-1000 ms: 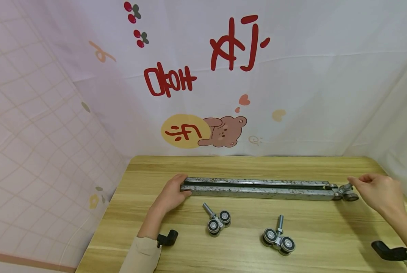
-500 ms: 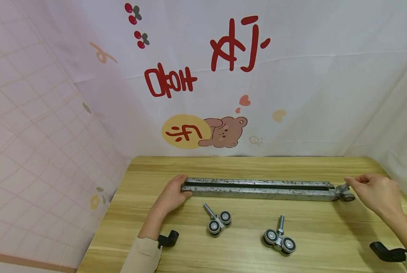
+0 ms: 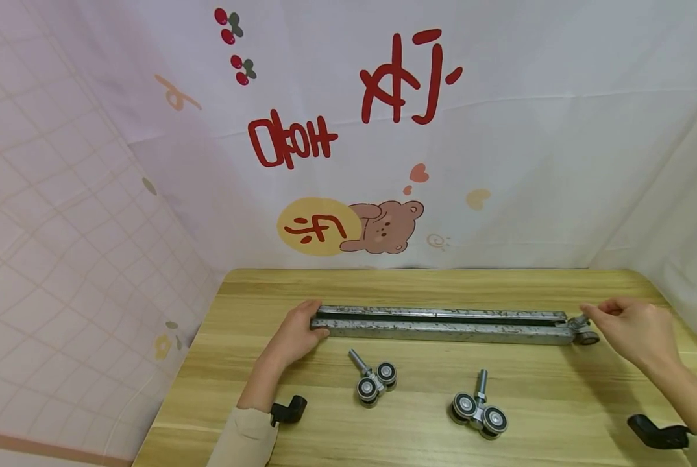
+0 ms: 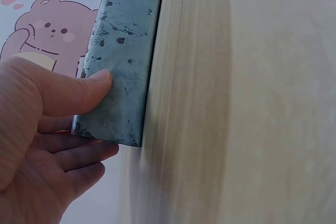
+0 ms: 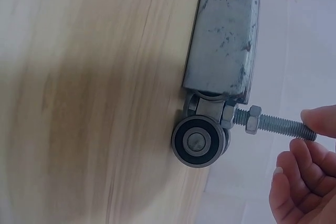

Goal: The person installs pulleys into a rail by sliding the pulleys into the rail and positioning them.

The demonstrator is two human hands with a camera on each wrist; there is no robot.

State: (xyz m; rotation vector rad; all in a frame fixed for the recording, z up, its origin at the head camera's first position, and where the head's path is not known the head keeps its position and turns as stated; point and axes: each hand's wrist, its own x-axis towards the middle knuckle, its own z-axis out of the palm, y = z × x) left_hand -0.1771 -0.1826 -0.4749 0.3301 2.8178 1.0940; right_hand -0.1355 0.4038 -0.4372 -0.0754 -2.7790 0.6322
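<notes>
A long slotted metal rail (image 3: 442, 331) lies across the table, its slot facing up. My left hand (image 3: 294, 332) grips the rail's left end, thumb on the near side wall in the left wrist view. At the opposite end, my right hand (image 3: 637, 329) pinches the threaded bolt of a roller trolley (image 5: 197, 141) between thumb and fingers. One wheel pair of that trolley is partly inside the rail's end; the other pair is outside. The bolt (image 5: 283, 125) with its nut points up out of the trolley.
Two more roller trolleys lie on the table (image 3: 407, 447) in front of the rail: one left of centre (image 3: 368, 387) and one right of it (image 3: 478, 408). A printed cloth (image 3: 524, 143) hangs behind the table, with more cloth along both sides.
My right hand has moved left with the trolley, and its leading wheels have gone into the rail's right end. The left hand has stayed on the rail.
</notes>
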